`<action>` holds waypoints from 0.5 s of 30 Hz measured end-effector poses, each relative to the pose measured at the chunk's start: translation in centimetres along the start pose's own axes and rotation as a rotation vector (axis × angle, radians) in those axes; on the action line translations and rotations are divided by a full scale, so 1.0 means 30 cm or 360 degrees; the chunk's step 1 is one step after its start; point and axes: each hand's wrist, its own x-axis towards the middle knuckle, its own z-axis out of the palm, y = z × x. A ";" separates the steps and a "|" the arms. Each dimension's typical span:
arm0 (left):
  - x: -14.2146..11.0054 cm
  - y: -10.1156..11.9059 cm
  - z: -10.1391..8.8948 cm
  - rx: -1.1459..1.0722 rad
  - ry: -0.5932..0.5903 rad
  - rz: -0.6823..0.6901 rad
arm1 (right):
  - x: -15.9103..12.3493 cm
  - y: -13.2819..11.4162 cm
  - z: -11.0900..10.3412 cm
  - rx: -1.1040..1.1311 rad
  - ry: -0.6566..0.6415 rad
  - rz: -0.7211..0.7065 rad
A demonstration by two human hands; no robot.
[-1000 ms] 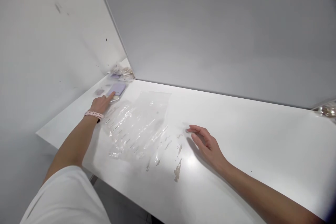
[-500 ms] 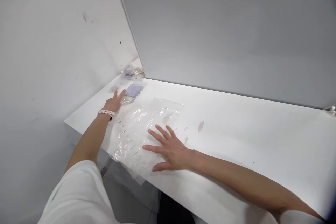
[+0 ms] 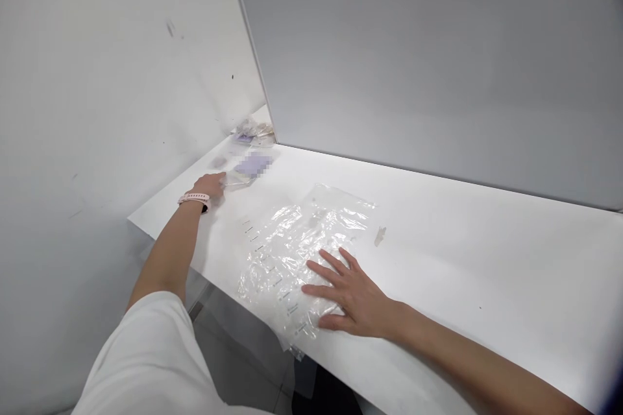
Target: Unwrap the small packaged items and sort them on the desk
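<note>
My right hand [image 3: 348,295] lies with its fingers spread over a large clear plastic bag [image 3: 277,256]. The bag is wrinkled and carries small printed lines; its near corner hangs past the front edge of the white table [image 3: 467,253]. Farther off, my left hand [image 3: 210,185], with a pink band at the wrist, has its fingers closed at the near left edge of a small clear plastic packet [image 3: 238,180]. A purple, blurred-out card shows in that packet. My left fingertips are partly hidden.
Small clear packets with purple and tan contents [image 3: 253,131] are heaped in the back left corner. A grey panel [image 3: 413,78] stands along the table's back edge, and a white wall [image 3: 97,110] rises at the left. A grey-brown mark [image 3: 380,235] is on the tabletop.
My left fingers, stretched out over the small packet before, are now closed at its edge. The large bag and my right hand have shifted right and toward me, and the bag is more wrinkled.
</note>
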 end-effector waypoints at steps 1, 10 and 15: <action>-0.004 -0.013 0.019 -0.0013 -0.0037 -0.0013 | -0.017 -0.002 -0.006 0.0004 0.0004 0.0012; -0.052 -0.162 0.100 0.0000 0.0099 -0.0453 | -0.062 -0.016 -0.028 0.0023 0.0037 0.0053; -0.087 -0.214 0.053 -0.0104 0.0281 -0.0718 | -0.057 -0.019 -0.029 -0.0017 0.0004 0.0042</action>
